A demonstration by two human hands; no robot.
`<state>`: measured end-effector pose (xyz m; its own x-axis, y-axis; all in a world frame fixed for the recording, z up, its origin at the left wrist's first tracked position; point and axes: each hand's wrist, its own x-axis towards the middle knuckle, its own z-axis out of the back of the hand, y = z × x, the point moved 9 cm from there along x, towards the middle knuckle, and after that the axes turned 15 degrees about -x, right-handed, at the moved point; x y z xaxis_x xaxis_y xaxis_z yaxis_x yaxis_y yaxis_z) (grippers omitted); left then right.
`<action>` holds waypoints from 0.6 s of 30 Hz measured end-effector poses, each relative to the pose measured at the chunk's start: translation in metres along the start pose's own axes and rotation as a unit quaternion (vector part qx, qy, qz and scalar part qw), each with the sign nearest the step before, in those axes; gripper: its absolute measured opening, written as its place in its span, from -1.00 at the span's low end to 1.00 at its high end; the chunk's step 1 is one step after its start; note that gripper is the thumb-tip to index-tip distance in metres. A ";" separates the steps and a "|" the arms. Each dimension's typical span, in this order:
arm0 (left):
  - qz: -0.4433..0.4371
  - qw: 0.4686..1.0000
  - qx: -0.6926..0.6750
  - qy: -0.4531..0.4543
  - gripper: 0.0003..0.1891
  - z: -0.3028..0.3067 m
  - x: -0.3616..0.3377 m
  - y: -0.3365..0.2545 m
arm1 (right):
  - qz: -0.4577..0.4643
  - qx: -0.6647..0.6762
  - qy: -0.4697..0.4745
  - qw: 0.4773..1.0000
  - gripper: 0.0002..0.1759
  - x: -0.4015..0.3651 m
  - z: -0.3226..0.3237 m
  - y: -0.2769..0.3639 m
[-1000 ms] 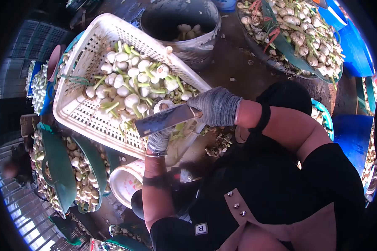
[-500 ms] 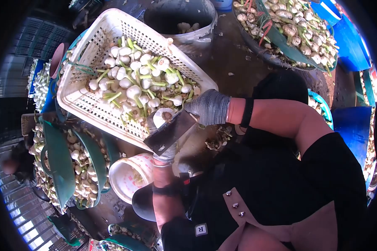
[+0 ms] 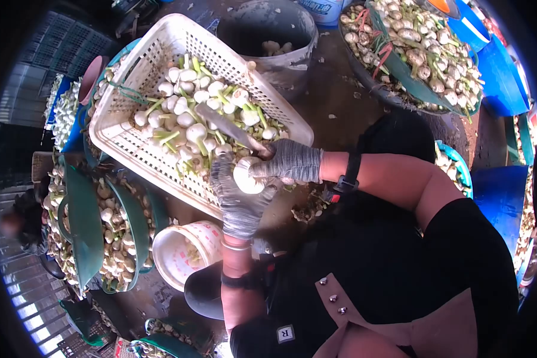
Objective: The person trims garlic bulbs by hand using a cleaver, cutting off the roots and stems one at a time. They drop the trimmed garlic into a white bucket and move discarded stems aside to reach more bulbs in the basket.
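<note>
My left hand (image 3: 242,203), in a grey glove, is wrapped round a white garlic bulb (image 3: 248,176) at the near edge of a white plastic crate. My right hand (image 3: 293,161), also gloved, grips a knife (image 3: 227,124) by its handle. The blade points up and left over the crate, away from the bulb. My right thumb presses against the bulb's side. Trimmed garlic bulbs (image 3: 188,122) with green stems lie heaped in the crate (image 3: 122,140).
A white bucket (image 3: 166,256) stands left of my left forearm. Behind the crate is a dark bucket (image 3: 307,56) with a few bulbs inside. Green bags of garlic (image 3: 85,221) sit at the left, and a large garlic heap (image 3: 441,53) lies at the upper right. Blue tubs (image 3: 500,77) line the right.
The knife has swung from across the bulb's root end to up and left over the crate. The bulb has turned in my left hand, and its root end no longer shows.
</note>
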<state>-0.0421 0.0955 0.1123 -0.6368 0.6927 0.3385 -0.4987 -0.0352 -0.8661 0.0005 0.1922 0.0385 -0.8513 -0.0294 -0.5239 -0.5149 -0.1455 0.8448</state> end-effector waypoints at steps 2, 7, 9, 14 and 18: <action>0.117 0.875 -0.463 -0.078 -0.20 0.005 -0.023 0.034 | 0.106 -0.098 -0.107 0.984 -0.43 -0.018 0.012 0.027; 0.259 0.862 -0.435 0.009 -0.45 -0.021 -0.049 0.107 | 0.249 -0.324 -0.247 0.879 -0.37 -0.053 0.015 0.075; 0.206 0.954 -0.201 0.087 -0.52 -0.006 -0.043 0.114 | 0.200 -0.300 -0.137 0.923 -0.34 -0.036 0.014 0.055; 0.069 0.972 0.210 0.084 -0.66 0.000 -0.045 0.105 | 0.254 -0.442 -0.160 0.845 -0.47 -0.031 0.013 0.036; 0.083 0.975 0.204 0.014 -0.69 0.015 -0.039 0.079 | 0.131 -0.546 -0.109 0.820 -0.61 0.000 0.023 -0.003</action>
<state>-0.0648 0.0549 0.0360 -0.7157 0.6718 0.1911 -0.5857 -0.4281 -0.6882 -0.0004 0.2151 0.0388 -0.9775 -0.0400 -0.2073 -0.0160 -0.9651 0.2614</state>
